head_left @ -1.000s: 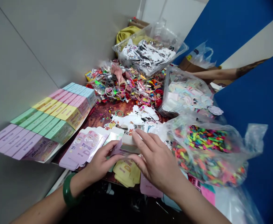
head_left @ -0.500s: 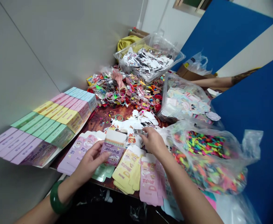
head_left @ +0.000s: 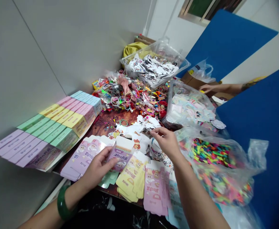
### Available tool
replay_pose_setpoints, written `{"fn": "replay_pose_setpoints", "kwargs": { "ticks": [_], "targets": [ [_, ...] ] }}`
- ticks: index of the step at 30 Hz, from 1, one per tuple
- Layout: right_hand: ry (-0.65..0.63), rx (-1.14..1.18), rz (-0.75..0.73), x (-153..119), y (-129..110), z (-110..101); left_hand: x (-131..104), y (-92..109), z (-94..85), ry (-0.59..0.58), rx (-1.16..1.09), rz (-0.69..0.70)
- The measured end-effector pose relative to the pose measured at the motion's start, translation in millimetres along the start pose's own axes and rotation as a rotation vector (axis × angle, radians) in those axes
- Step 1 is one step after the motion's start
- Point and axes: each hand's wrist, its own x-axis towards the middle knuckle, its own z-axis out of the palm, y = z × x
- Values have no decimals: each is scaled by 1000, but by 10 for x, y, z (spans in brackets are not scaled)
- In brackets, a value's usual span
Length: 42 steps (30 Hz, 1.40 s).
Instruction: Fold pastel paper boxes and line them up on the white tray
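My left hand, with a green bangle on its wrist, is closed around a small purple carton whose top flap stands up. My right hand pinches a small dark sticker over a loose pile of white-backed stickers. Flat purple cartons lie left of the held one. Under it, green flat cartons are partly covered. Flat yellow cartons and pink ones lie to its right, with light-blue ones beneath my right forearm.
Made-up cartons stand in coloured rows at the left. A heap of small trinkets lies at the back, beside clear tubs of cutouts and stickers. Bags of bright pieces sit right. Another person's hand reaches past a blue partition.
My right hand has shifted slightly right, with the dark sticker in its fingers. My left hand still holds the purple carton. The other person's hand has come into sight. The view has shifted slightly.
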Motion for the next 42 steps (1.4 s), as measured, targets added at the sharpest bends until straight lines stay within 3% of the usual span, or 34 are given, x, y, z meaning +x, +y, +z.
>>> {"fn": "replay_pose_setpoints", "kwargs": {
  "ticks": [4,7,10,12,14,17,18,20,22,25,28,34,42],
  "targets": [
    [-101,42,-262,-229,-460,-252,29,-13,53,-43,115,61],
    [-190,-120,-408,-381,-705,-194,35,11,123,-88,166,108],
    [-244,-182,-468,-449,-768,-108,39,18,178,-110,181,129],
    [-198,-163,-440,-438,-683,-173,42,3,181,-93,168,106],
    [-48,-236,-311,-386,-475,-362,43,-27,152,-47,147,49],
    [206,-607,133,-279,51,-771,51,-103,71,22,143,-24],
    [215,-725,330,-251,260,-900,56,-137,43,36,149,-39],
    [48,-775,662,-217,667,-1093,69,-210,-1,36,158,-64],
    [9,-740,753,-210,995,-1181,77,-277,-26,25,157,-88],
    [32,-660,746,-229,1263,-1205,82,-332,-33,11,171,-102],
    [74,-555,695,-264,1324,-1272,93,-325,-34,36,189,-115],
    [168,-262,591,-390,1265,-1502,82,-280,14,85,169,-127],
    [208,176,506,-488,1060,-1456,10,-191,152,62,136,-73]
  ]
}}
